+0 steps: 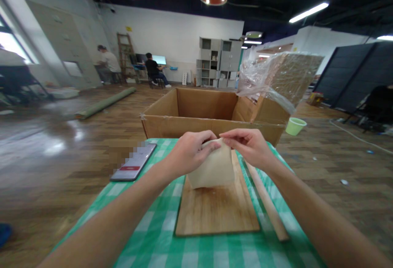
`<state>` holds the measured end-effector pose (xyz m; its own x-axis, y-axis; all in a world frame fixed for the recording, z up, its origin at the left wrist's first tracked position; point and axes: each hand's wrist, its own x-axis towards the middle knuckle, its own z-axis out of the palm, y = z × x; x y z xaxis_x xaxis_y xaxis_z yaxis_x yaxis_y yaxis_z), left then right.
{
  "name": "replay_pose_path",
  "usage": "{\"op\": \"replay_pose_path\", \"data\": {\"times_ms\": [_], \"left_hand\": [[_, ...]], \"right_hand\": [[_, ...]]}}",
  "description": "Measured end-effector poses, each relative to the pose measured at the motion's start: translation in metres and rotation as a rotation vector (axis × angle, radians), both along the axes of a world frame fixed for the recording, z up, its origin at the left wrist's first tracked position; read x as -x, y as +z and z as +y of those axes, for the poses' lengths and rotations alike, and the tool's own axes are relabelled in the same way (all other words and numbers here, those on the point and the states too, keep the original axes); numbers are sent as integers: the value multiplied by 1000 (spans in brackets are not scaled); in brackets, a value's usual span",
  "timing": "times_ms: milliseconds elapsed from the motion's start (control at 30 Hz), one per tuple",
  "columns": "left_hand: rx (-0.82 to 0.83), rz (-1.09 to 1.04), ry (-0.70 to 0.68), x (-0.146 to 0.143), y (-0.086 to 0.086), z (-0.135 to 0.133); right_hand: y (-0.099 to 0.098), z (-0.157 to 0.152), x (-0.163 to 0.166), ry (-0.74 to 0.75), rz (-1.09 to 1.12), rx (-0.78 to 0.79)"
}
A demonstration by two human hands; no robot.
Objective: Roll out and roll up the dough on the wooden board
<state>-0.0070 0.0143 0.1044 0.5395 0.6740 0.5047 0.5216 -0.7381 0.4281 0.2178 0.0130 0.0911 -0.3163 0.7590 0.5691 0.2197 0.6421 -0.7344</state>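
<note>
A thin, pale cream dough sheet [213, 169] hangs from my two hands over a wooden board [217, 214]. Its lower edge is at the board's surface. My left hand [196, 151] grips the top edge, thumb on the near side and fingers mostly hidden behind. At the upper right corner, the fingertips of my right hand [247, 145] pinch the same sheet. A wooden rolling pin [267, 202] lies to the right of the board, below my right forearm.
A green checked cloth [147, 235] covers the table. On its left lies a phone [135, 163]. Beyond the table stands a large open cardboard box [215, 124], with a wrapped block [291, 75] and a green bucket [295, 126] at right. People [155, 69] sit farther back.
</note>
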Motion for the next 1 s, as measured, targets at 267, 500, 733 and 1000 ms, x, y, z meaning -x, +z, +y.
{"op": "replay_pose_path", "data": {"times_ms": [267,500,733,1000], "left_hand": [[-39,10,-3,1,0,-1],[-96,115,-45,4,0,2],[-158,47,-63,2,-3,3],[-105,61,-47,-2,-9,7]], "right_hand": [[13,-7,-10,-79,-402,-442],[17,-11,-8,-143,-468,-434],[19,-10,-17,-98,-562,-280],[10,-4,-12,-84,-487,-191]]}}
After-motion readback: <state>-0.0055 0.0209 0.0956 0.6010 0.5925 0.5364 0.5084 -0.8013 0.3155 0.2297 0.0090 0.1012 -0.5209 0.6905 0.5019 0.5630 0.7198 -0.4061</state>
